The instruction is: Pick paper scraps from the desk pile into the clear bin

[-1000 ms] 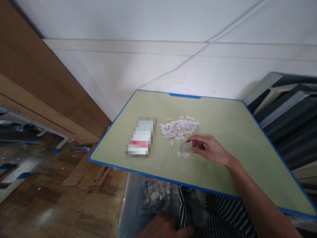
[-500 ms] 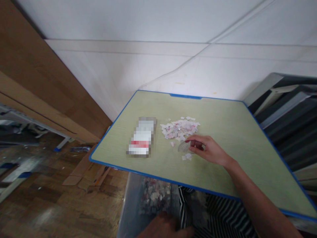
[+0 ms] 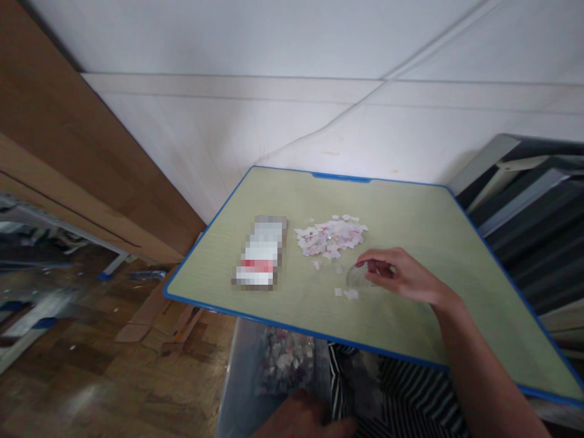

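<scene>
My right hand (image 3: 387, 274) is closed on the edge of a clear, round, see-through piece (image 3: 358, 277), perhaps a lid or shallow cup, held low over the green tabletop (image 3: 424, 231). Just left of it lie a few loose paper scraps (image 3: 349, 294). Behind them is a heap of small torn white and pink paper pieces (image 3: 331, 236). My left hand (image 3: 303, 417) is low at the bottom edge, beside a clear plastic bin (image 3: 239, 365) that contains a mass of similar scraps (image 3: 287, 359). Shadow and blur hide how its fingers are set.
A pixelated flat object (image 3: 262, 252), white with a red band, lies on the table's left side. The table has a blue rim (image 3: 274, 324) and stands against a white wall (image 3: 292, 121). Flattened cardboard (image 3: 150, 316) is on the wooden floor; dark folded panels (image 3: 529, 213) lean at right.
My right hand has moved a little to the right with the clear round piece, away from the heap. A scrap now shows where the piece was. My left hand has hardly moved.
</scene>
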Tool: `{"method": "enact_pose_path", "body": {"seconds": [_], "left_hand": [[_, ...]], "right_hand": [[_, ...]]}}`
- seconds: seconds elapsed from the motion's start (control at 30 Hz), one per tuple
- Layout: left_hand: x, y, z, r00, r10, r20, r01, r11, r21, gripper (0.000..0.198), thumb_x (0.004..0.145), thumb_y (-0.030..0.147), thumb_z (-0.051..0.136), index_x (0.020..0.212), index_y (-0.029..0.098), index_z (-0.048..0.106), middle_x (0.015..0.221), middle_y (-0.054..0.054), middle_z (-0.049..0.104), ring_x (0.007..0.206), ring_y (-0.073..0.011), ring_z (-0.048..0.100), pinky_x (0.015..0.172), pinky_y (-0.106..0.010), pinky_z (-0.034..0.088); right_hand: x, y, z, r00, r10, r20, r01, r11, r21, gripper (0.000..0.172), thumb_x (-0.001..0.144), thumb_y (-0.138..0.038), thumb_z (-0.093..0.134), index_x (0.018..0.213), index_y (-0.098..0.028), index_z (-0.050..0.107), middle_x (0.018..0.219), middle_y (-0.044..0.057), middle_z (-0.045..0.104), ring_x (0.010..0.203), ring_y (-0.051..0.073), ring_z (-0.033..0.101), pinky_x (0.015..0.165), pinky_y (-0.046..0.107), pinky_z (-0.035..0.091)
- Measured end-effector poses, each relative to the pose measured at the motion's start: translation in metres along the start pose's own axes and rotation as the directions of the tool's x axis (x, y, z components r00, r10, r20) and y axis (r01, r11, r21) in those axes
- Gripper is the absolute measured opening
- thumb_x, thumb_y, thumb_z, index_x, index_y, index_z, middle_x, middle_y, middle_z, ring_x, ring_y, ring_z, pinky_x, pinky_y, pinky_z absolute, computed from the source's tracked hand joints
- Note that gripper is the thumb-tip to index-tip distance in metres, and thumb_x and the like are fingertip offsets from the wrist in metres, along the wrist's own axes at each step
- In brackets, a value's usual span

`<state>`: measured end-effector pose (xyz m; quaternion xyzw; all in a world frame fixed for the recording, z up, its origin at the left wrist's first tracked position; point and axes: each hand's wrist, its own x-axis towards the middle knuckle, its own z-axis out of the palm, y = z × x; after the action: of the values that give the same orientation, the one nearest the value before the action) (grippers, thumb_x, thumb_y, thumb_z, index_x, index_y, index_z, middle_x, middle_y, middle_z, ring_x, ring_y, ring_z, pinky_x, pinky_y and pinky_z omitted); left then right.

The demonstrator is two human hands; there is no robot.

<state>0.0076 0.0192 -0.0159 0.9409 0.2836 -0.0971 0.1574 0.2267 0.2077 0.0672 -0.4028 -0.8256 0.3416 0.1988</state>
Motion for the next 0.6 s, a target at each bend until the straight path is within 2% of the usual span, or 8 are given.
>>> {"method": "enact_pose_path", "body": {"seconds": [0.17,0.3,0.4,0.6], "left_hand": [[-0.001,-0.001,0.005,0.998,0.005,-0.057,-0.004,1.000,0.010,0.045,0.086,0.035,0.062,0.121,0.030,0.035,0.071,0.004,0.063,0.054,-0.0173,0.061,0.042,-0.028,0.030],[-0.001,-0.001,0.012,0.997,-0.010,-0.080,0.009,1.000,-0.015,0.043,0.086,0.036,0.061,0.120,0.030,0.036,0.070,0.004,0.062,0.055,-0.0173,0.062,0.039,-0.028,0.026],[-0.002,-0.001,0.013,0.993,0.015,-0.119,-0.012,1.000,0.025,0.048,0.085,0.035,0.063,0.122,0.030,0.032,0.066,0.005,0.061,0.048,-0.0164,0.059,0.038,-0.029,0.024],[-0.002,0.000,0.008,0.997,0.022,-0.069,-0.023,1.000,-0.005,0.042,0.089,0.032,0.058,0.122,0.029,0.032,0.069,0.004,0.062,0.052,-0.0173,0.061,0.040,-0.029,0.028]], "right_hand": [[-0.001,-0.006,0.001,1.000,-0.013,-0.006,0.013,0.999,0.033,0.020,0.078,-0.027,0.053,0.089,-0.014,0.063,0.058,-0.001,0.051,0.045,0.009,0.043,0.041,0.021,0.033],[0.001,-0.007,0.004,0.999,0.014,0.052,-0.016,1.000,0.026,0.019,0.078,-0.026,0.053,0.090,-0.014,0.063,0.057,-0.001,0.051,0.048,0.009,0.045,0.044,0.021,0.036],[0.001,-0.005,0.004,0.999,0.040,0.014,-0.040,0.999,-0.010,0.019,0.078,-0.024,0.054,0.091,-0.016,0.063,0.058,-0.002,0.051,0.047,0.008,0.044,0.044,0.021,0.035],[-0.002,-0.002,-0.003,0.999,0.042,0.017,-0.041,0.999,-0.034,0.020,0.078,-0.024,0.052,0.091,-0.015,0.064,0.057,-0.002,0.050,0.048,0.009,0.044,0.044,0.021,0.035]]}}
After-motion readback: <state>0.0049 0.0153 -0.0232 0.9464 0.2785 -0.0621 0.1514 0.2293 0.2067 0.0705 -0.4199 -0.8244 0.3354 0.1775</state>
